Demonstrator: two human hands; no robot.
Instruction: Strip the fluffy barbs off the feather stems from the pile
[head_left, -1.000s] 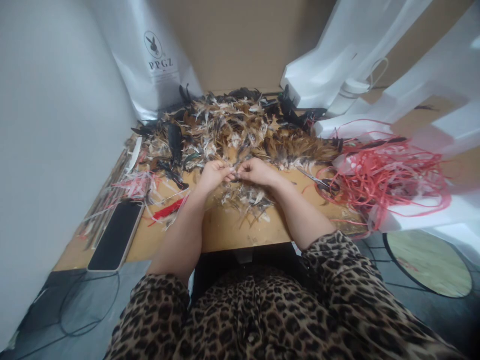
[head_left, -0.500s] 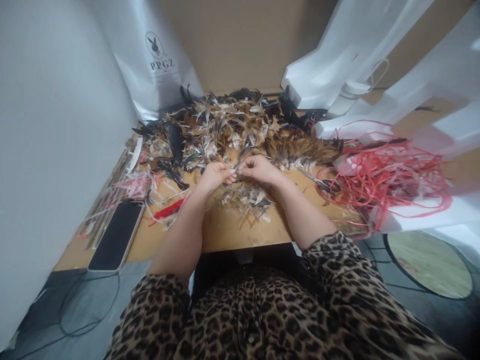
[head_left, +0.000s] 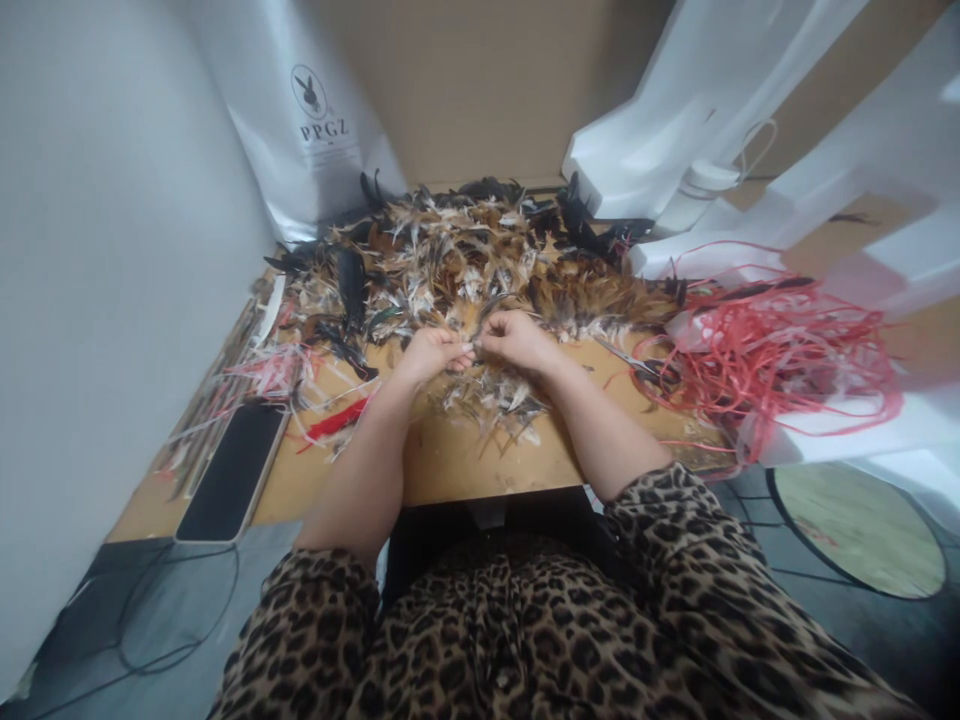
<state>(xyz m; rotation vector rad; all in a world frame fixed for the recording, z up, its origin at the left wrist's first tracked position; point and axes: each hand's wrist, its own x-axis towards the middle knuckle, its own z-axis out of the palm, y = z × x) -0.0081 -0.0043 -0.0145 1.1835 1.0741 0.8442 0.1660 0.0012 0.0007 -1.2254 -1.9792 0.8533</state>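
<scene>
My left hand (head_left: 436,354) and my right hand (head_left: 516,340) meet at the middle of the table, fingertips almost touching. Both are closed in a pinch on a small feather (head_left: 475,353), most of which the fingers hide. Just behind them spreads a big heap of brown, black and white feathers (head_left: 457,240). Below my hands, a loose scatter of small pale feather bits (head_left: 495,395) lies on the wooden tabletop (head_left: 465,470).
To the right are scissors (head_left: 637,362) beside a tangle of red ribbon strands (head_left: 795,350). A phone (head_left: 232,475) lies at the left edge, near thin sticks (head_left: 214,420) and a red strip (head_left: 339,418). White bags (head_left: 322,170) stand behind. A round stool (head_left: 859,530) is at lower right.
My hands stay pinched together in almost the same spot. The left one has shifted very slightly, and the feather bits below look slightly rearranged.
</scene>
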